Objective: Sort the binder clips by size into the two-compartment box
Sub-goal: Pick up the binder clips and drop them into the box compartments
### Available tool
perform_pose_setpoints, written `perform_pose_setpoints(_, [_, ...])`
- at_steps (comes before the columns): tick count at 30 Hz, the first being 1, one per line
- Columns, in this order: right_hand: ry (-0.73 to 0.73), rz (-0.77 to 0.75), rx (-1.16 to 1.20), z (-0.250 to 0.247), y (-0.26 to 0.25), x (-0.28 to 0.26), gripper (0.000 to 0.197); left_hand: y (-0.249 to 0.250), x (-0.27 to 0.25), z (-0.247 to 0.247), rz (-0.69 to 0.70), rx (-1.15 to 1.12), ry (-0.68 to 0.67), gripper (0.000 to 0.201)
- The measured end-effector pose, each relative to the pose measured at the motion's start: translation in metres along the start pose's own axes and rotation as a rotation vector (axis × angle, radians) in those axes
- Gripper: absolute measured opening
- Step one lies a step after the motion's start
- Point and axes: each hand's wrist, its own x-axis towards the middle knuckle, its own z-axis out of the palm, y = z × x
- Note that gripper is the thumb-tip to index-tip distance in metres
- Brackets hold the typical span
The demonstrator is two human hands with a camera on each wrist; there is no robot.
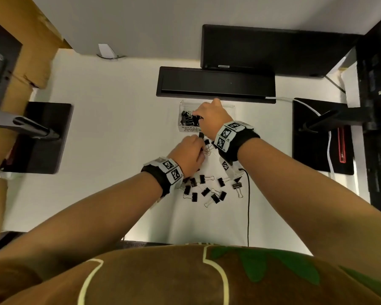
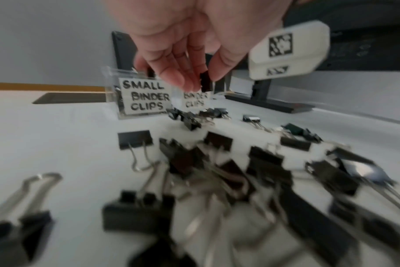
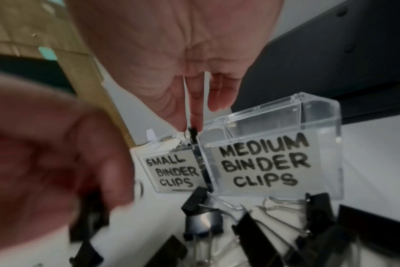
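A clear two-compartment box [image 1: 185, 103] stands at the middle of the white desk, labelled "SMALL BINDER CLIPS" [image 2: 144, 97] and "MEDIUM BINDER CLIPS" [image 3: 263, 162]. Several small black clips [image 1: 187, 119] lie in the small side; the medium side looks empty. My right hand [image 1: 199, 117] hovers over the box and pinches a small black clip [image 3: 192, 133] just above the small compartment, near the divider. My left hand [image 1: 199, 139] is just in front of the box and pinches another small black clip [image 2: 204, 82] between thumb and fingers. Several loose black clips [image 1: 207, 188] lie scattered nearer me.
A long black bar [image 1: 216, 83] lies right behind the box, with a black monitor [image 1: 273, 51] above it. Black stand bases sit at the left [image 1: 42, 137] and right [image 1: 317, 135]. A black cable [image 1: 248, 205] runs past the loose clips to the desk's front edge.
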Motion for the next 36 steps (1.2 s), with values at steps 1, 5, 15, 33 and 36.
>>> perform_pose_setpoints(1, [-0.005,-0.01,-0.002,0.001,0.002,0.0,0.045,-0.002,0.004,-0.008,-0.024,-0.018,0.029,0.018])
perform_pose_setpoints(5, [0.255,0.119,0.312,-0.006,0.017,-0.021,0.031,-0.012,0.023,-0.036,-0.104,-0.032,0.118,0.017])
perform_pose_setpoints(15, [0.164,0.361,0.335,0.045,0.076,-0.096,0.036,-0.013,0.052,-0.045,-0.084,0.068,0.087,0.032])
perform_pose_setpoints(33, [0.161,0.22,0.311,0.06,0.065,-0.101,0.047,0.0,0.0,0.022,0.079,0.289,-0.371,0.043])
perform_pose_setpoints(36, [0.055,0.2,0.264,0.057,0.061,-0.089,0.054,-0.001,-0.002,0.022,0.093,0.294,-0.392,0.045])
